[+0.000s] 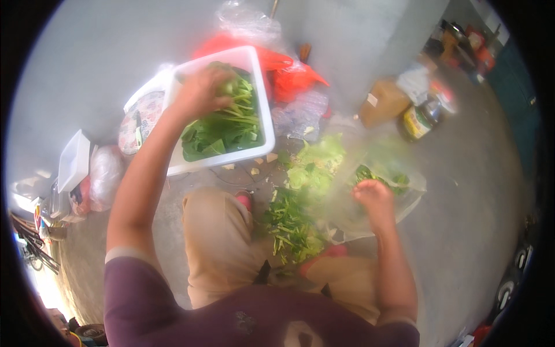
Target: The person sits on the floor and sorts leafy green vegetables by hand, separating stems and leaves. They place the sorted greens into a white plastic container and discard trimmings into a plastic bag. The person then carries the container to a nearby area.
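My left hand [206, 93] is over a white plastic tub [266, 130], blurred, at a heap of leafy green vegetables [243, 112]; whether its fingers grip any stems is unclear. My right hand [375, 193] is at the mouth of a clear plastic bag [407, 204] with some greens [401, 180] inside; its fingers are curled, and whether they hold anything cannot be told. Between my feet and the bag, cut green stems and leaves [290, 225] lie on the floor, beside paler green leaves [316, 160].
A knife [138, 130] lies on a round patterned surface [149, 115] left of the tub. Red plastic bags [295, 84] are behind it. A brown box [383, 102] and a labelled container [416, 121] stand at right. An empty-looking white tray [73, 160] is at left.
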Motion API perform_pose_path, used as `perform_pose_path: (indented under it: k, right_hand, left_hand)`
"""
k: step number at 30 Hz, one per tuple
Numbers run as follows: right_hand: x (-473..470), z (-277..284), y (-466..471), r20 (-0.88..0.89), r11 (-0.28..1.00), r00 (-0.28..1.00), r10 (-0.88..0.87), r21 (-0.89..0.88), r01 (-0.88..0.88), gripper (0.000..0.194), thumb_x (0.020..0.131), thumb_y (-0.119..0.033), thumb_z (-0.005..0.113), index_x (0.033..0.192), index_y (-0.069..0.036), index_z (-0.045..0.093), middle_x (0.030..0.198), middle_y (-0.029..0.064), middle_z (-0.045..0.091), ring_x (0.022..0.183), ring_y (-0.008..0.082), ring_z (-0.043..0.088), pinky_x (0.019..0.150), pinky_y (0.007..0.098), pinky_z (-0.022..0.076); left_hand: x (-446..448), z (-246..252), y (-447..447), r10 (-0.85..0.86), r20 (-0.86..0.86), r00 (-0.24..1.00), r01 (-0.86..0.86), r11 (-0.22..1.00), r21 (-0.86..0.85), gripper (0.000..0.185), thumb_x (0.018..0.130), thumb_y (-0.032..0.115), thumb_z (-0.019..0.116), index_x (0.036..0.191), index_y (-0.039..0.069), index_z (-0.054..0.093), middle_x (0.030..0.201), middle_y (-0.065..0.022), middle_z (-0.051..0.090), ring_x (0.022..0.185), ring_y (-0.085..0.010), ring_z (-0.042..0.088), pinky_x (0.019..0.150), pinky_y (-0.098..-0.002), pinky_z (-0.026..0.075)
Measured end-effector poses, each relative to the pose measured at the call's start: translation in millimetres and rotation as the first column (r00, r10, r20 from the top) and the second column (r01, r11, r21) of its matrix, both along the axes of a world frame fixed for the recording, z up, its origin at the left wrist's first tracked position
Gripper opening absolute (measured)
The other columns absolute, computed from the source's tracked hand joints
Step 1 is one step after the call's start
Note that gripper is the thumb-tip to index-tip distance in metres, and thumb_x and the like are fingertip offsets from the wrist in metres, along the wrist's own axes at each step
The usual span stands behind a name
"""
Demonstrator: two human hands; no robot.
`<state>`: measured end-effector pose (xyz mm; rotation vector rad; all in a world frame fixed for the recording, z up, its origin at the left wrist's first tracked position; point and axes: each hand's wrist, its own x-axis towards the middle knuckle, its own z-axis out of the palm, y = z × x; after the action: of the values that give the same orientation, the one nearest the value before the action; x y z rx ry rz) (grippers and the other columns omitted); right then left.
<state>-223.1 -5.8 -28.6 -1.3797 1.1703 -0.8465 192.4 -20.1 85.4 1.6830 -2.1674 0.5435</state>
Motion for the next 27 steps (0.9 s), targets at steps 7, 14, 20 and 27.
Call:
perform_pose_path:
  k: [7,14,20,27]
  right_hand:
    - [-3.5,1.4,-3.5,0.031,0.982,0.995,-0.095,0.168,0.089,0.021,0.078,-0.001,0.061,0.099,-0.001,0.058,0.088,0.0061,0.062,0.08,0.0164,0.06,0.074,0.0294,0.0492]
    - [4.6,-11.0,-1.6,0.054,0.982,0.998,-0.026,0.188,0.015,0.019,0.08,-0.003,0.059,0.099,-0.001,0.058,0.086,0.0054,0.061,0.075,0.0146,0.059,0.068,0.0282,0.0491]
    - [4.9,-10.9,-0.4,0.037,0.978,0.999,-0.035,0.208,0.026,0.019,0.08,-0.002,0.058,0.098,-0.001,0.057,0.085,0.0059,0.061,0.074,0.0146,0.059,0.067,0.028,0.0506]
    - [7.6,-7.9,-0.5,0.062,0.971,0.997,-0.044,0.239,0.027,0.015,0.079,0.0,0.061,0.093,-0.001,0.061,0.082,0.005,0.062,0.069,0.0126,0.059,0.065,0.0255,0.0489]
  left_hand:
    - [58.1,-24.8,15.0,0.451,-0.596,0.664,-0.319,0.892,0.319,0.039,0.079,0.014,0.063,0.117,0.013,0.059,0.115,-0.011,0.06,0.101,-0.0215,0.059,0.084,-0.0337,0.048]
    - [62.7,-59.4,2.2,0.451,-0.266,0.852,-0.446,0.891,0.08,0.015,0.077,0.022,0.064,0.088,0.012,0.063,0.085,-0.0101,0.062,0.083,-0.0292,0.06,0.072,-0.0394,0.048]
    - [70.0,-58.4,-1.6,0.508,-0.236,0.829,-0.446,0.853,0.27,0.013,0.077,0.025,0.062,0.082,0.013,0.066,0.075,-0.0105,0.062,0.074,-0.0288,0.061,0.066,-0.0408,0.047]
    - [52.7,-63.1,5.3,0.493,-0.134,0.859,-0.453,0.857,0.246,0.013,0.075,0.024,0.065,0.075,0.011,0.067,0.077,-0.0114,0.064,0.072,-0.0295,0.062,0.065,-0.0406,0.048]
